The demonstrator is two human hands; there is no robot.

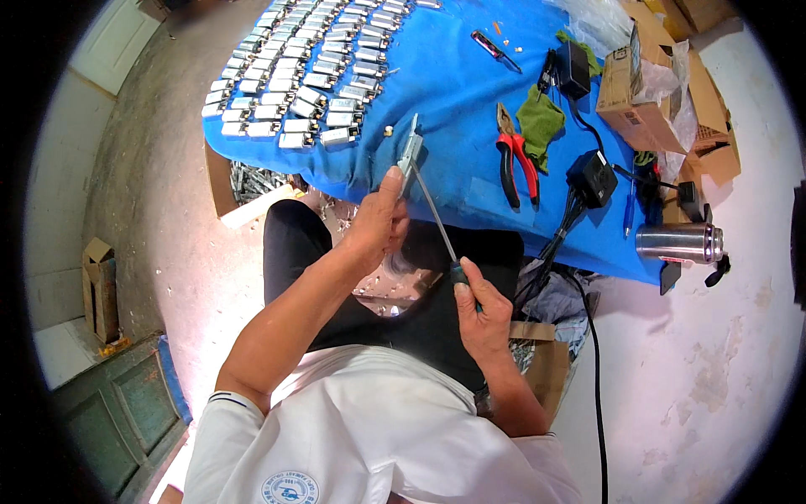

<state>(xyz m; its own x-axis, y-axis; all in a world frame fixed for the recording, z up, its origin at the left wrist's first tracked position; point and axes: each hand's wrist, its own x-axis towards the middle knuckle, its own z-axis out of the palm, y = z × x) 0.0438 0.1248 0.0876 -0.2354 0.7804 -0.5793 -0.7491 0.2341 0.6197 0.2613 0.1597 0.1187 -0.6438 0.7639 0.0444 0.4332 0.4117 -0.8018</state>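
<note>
My left hand [379,220] grips a small flat silver metal part [410,153] and holds it upright at the front edge of the blue-covered table [470,92]. My right hand [480,304] is closed around the dark handle of a long screwdriver [435,217]. Its thin shaft slants up and left, and the tip meets the metal part. Both hands are above my lap, over dark trousers.
Rows of several similar silver parts [306,71] fill the table's left half. Red-handled pliers [516,155], a green cloth [539,118], black power adapters [592,176] with cables, a blue pen [628,212], a steel flask [678,242] and cardboard boxes [646,92] lie to the right. A box of metal scraps [252,181] sits below the table.
</note>
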